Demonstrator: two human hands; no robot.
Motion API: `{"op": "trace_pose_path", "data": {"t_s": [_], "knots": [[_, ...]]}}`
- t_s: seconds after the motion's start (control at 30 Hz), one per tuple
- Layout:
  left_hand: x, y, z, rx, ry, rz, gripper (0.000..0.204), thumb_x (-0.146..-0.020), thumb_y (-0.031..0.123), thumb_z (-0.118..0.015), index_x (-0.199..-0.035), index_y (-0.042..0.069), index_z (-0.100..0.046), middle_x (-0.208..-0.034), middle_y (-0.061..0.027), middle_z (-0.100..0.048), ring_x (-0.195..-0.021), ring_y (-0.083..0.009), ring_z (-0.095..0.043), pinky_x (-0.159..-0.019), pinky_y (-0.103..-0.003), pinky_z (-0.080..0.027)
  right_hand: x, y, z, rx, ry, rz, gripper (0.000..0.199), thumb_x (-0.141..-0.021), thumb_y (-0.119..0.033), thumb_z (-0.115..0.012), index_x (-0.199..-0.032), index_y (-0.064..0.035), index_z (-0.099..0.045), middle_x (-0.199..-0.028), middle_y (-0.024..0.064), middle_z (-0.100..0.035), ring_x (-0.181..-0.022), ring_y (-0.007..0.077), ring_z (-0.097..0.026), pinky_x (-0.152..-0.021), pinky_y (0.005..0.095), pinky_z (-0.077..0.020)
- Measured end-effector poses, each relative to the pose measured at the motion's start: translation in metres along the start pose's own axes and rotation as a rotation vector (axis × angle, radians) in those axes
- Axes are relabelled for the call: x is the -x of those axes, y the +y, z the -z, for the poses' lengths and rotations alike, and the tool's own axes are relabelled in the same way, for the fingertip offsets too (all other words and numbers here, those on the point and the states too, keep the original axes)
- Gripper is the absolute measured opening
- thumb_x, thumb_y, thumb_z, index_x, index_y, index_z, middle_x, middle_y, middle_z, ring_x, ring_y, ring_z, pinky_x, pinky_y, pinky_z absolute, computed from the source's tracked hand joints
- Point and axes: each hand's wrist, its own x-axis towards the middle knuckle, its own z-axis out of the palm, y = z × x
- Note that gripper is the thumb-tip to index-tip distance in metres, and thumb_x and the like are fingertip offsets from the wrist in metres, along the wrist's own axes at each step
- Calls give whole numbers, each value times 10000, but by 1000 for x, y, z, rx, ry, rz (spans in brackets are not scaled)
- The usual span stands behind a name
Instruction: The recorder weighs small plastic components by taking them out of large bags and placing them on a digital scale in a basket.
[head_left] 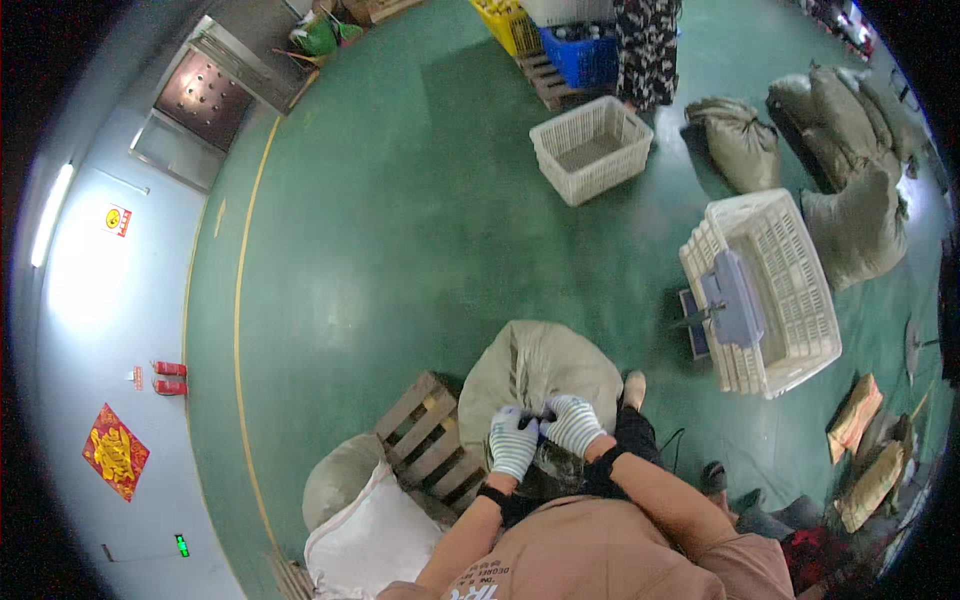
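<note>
Left hand: gloved in striped knit; fingers closed on the gathered cloth of the green-grey sack.
Right hand: gloved alike, placed just beside the left; fingers closed on the same gathered cloth; fingertips of both hands partly hidden.
Sack in hand: rounded and bulging; held directly at the grip, its bulk spread beyond it, its pleats drawn toward the fingers.
Wooden pallet: laid left of the grip, just beside the sack; slatted, partly covered.
White sack: placed left of the grip and nearer the body.
Second green-grey sack: set left of the grip, partly covered by the white one.
White crates: stacked well to the right of the grip and beyond it; a grey display unit seen at their near side.
Single white crate: placed on the floor well beyond the grip.
Blue crate: set farther beyond, beside a co-worker's patterned trousers.
</note>
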Motion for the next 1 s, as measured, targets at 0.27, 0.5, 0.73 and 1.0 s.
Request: {"op": "trace_pose_path", "data": {"t_s": [0.27, 0.5, 0.73, 1.0], "knots": [[-3, 21, 26, 78, 5, 49, 142, -778, 215, -703, -854, 95, -703, -921, -137, -662, -907, -342, -616, -809, -448, -478, -1, 9, -13, 47, 50, -193, 330, -737, -309, -716, -906, -26, -705, -874, 229, -684, -862, 406, -657, -769, 434, -525], [-7, 28, 38, -265, -196, -36, 166, -809, 295, -667, -853, 142, -714, -900, -107, -666, -899, -311, -625, -779, -460, -462, 3, -3, -5, -74, -59, -168, 380, -754, -327, -706, -1014, -50, -693, -966, 237, -682, -944, 418, -645, -834, 449, -520], [-1, 23, 28, -264, -245, -40, 208, -774, 246, -673, -903, 83, -682, -933, -162, -668, -910, -351, -626, -815, -469, -489, 4, 2, -7, 97, -122, 12, 381, -729, -297, -716, -1025, -57, -705, -987, 234, -685, -947, 407, -653, -830, 442, -524], [11, 9, 4, 140, 22, 69, 165, -768, 187, -679, -826, 34, -675, -861, -205, -650, -852, -397, -615, -796, -470, -496, 3, 12, -22, -74, 0, -219, 388, -724, -327, -736, -948, -11, -714, -908, 223, -703, -860, 359, -690, -769, 415, -532]]}}
